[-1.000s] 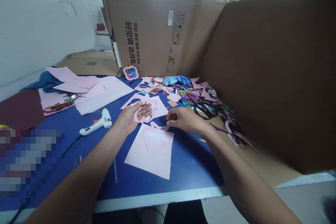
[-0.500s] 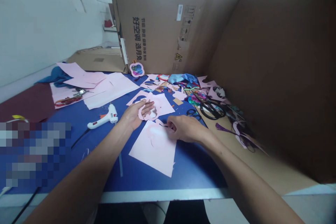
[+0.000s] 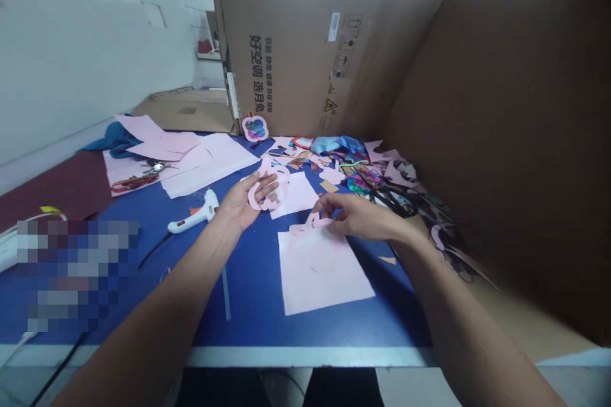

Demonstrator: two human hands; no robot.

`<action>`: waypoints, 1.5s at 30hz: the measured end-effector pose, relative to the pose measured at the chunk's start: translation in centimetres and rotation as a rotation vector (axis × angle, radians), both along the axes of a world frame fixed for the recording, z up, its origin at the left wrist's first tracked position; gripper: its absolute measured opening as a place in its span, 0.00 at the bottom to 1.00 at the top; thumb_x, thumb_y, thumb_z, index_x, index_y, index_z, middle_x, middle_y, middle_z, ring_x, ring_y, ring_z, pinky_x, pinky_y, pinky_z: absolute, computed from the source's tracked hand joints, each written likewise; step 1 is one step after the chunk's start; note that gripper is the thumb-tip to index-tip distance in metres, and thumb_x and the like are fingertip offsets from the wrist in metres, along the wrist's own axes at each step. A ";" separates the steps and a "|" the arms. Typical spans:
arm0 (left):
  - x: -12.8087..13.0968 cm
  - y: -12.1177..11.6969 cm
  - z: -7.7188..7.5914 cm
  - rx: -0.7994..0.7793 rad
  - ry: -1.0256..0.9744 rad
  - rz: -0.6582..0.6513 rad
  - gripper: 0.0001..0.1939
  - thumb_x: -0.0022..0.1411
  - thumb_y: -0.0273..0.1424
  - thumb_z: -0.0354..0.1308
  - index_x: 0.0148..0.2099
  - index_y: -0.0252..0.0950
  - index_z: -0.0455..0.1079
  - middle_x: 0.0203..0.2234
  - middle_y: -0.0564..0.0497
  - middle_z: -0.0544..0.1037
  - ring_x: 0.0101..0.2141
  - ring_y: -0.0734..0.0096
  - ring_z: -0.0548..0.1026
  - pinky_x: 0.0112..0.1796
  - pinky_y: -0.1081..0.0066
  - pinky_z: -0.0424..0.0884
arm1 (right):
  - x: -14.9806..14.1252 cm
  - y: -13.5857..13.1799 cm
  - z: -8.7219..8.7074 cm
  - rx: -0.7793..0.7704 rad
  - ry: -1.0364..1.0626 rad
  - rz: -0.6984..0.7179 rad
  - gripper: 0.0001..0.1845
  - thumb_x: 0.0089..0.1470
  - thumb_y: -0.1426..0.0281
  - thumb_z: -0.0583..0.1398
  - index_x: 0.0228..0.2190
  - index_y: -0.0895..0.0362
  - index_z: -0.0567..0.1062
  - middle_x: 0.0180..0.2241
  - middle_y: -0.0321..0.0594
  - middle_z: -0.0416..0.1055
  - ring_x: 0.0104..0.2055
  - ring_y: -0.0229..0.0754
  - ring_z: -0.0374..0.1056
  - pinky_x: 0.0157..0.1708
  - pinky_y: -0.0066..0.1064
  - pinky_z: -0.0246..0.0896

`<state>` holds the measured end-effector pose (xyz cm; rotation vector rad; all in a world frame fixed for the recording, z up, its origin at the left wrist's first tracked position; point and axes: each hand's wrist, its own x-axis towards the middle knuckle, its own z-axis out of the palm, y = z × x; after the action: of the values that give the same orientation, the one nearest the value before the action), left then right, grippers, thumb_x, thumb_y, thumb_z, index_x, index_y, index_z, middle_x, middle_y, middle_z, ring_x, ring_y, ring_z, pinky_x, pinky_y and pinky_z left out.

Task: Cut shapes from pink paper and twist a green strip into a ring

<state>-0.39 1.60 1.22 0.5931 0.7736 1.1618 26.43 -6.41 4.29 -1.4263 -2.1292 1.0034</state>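
While the left hand (image 3: 241, 201) holds a looped pink paper cutout (image 3: 270, 189) against its spread, half-open fingers, the cutout's long axis slants from upper right to lower left, and it sits above the blue tabletop (image 3: 252, 299). The right hand (image 3: 365, 216) is mostly closed, its thumb and forefinger pinching a narrow pink paper strip (image 3: 310, 224). The strip lies almost level, points left towards the cutout, and sits just over the top edge of a large pink sheet (image 3: 324, 276). A smaller pink sheet (image 3: 293, 196) lies beneath and beside the cutout, between the hands. Left of the left hand, a white hot glue gun (image 3: 193, 216) lies on its side, trailing a black cord (image 3: 155, 251). Beyond the right hand lies a heap of paper scraps (image 3: 334, 168) with black-handled scissors (image 3: 396, 200). Farther left are more pink sheets (image 3: 210, 164) and a blue cloth (image 3: 114, 138). Behind everything stands a cardboard panel (image 3: 296, 51) printed vertically with the Chinese words 好空调 选月兔, along with a white barcode label (image 3: 335, 27) and a yellow warning triangle (image 3: 329, 105). A flower-shaped ornament (image 3: 254, 128) leans at its foot.
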 end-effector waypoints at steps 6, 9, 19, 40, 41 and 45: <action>-0.4 -0.2 0.8 0.027 -0.036 -0.009 0.09 0.74 0.30 0.55 0.46 0.32 0.75 0.45 0.40 0.85 0.40 0.60 0.85 0.41 0.61 0.82 | 1.1 0.8 -0.5 -0.152 0.189 0.041 0.16 0.50 0.70 0.66 0.43 0.54 0.82 0.40 0.39 0.80 0.38 0.43 0.73 0.35 0.30 0.64; -0.2 -0.3 0.6 0.020 -0.040 -0.024 0.09 0.72 0.30 0.57 0.49 0.32 0.75 0.45 0.39 0.85 0.41 0.59 0.85 0.41 0.60 0.82 | 0.6 1.0 -1.2 -0.209 0.246 0.019 0.15 0.49 0.66 0.70 0.41 0.54 0.83 0.37 0.38 0.80 0.36 0.42 0.72 0.34 0.30 0.63; 0.1 -0.4 0.4 0.008 -0.010 -0.035 0.08 0.72 0.30 0.57 0.45 0.32 0.76 0.44 0.40 0.85 0.39 0.62 0.85 0.41 0.62 0.81 | -1.2 1.7 -4.0 -0.283 0.332 0.060 0.20 0.47 0.62 0.74 0.42 0.55 0.81 0.32 0.34 0.77 0.29 0.38 0.68 0.31 0.29 0.62; -0.1 -0.2 0.3 0.017 -0.018 -0.029 0.08 0.73 0.28 0.56 0.44 0.31 0.75 0.45 0.38 0.85 0.38 0.60 0.86 0.35 0.65 0.82 | -1.6 1.8 -3.8 -0.249 0.272 -0.080 0.23 0.45 0.60 0.74 0.41 0.58 0.80 0.27 0.32 0.70 0.27 0.35 0.61 0.26 0.28 0.51; -0.1 -0.2 0.3 0.017 -0.019 -0.030 0.08 0.73 0.28 0.55 0.44 0.31 0.75 0.45 0.38 0.85 0.38 0.60 0.86 0.35 0.65 0.82 | -1.5 1.7 -3.8 -0.262 0.290 -0.080 0.21 0.45 0.59 0.74 0.38 0.58 0.80 0.27 0.33 0.70 0.27 0.35 0.61 0.26 0.28 0.51; -0.3 -0.1 0.3 0.015 -0.019 -0.028 0.09 0.74 0.28 0.54 0.45 0.31 0.75 0.44 0.38 0.85 0.38 0.59 0.86 0.34 0.65 0.82 | -0.7 1.8 -2.9 -0.214 0.431 -0.142 0.21 0.44 0.56 0.75 0.29 0.57 0.76 0.26 0.32 0.68 0.26 0.34 0.59 0.25 0.28 0.50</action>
<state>-0.68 1.50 1.52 0.6030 0.7381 1.1470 25.69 -4.61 1.41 -1.2884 -1.6302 1.3711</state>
